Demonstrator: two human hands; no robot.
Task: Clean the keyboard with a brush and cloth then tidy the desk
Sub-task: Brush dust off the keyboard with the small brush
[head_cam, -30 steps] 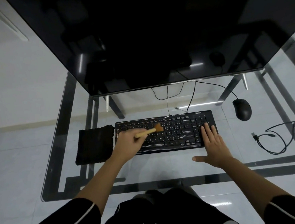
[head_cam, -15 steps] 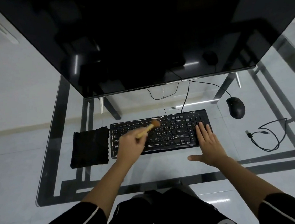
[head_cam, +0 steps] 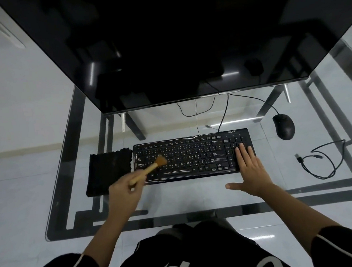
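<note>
The left hand [head_cam: 123, 192] grips the light, soft-bristled wooden brush [head_cam: 150, 169] by its handle, while the flat, spread right hand [head_cam: 249, 169] pins the probably slide-prone black plastic keyboard [head_cam: 193, 155] to the glass bench [head_cam: 196, 195].

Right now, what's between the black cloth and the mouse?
Head view: the keyboard, left hand holding a brush on its left keys, right hand flat on its right end; then bare glass to the mouse.

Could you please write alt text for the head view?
The left hand holds a wooden brush on the left keys of a black keyboard; the right hand lies flat on its right end. A black cloth lies beside it.
</note>
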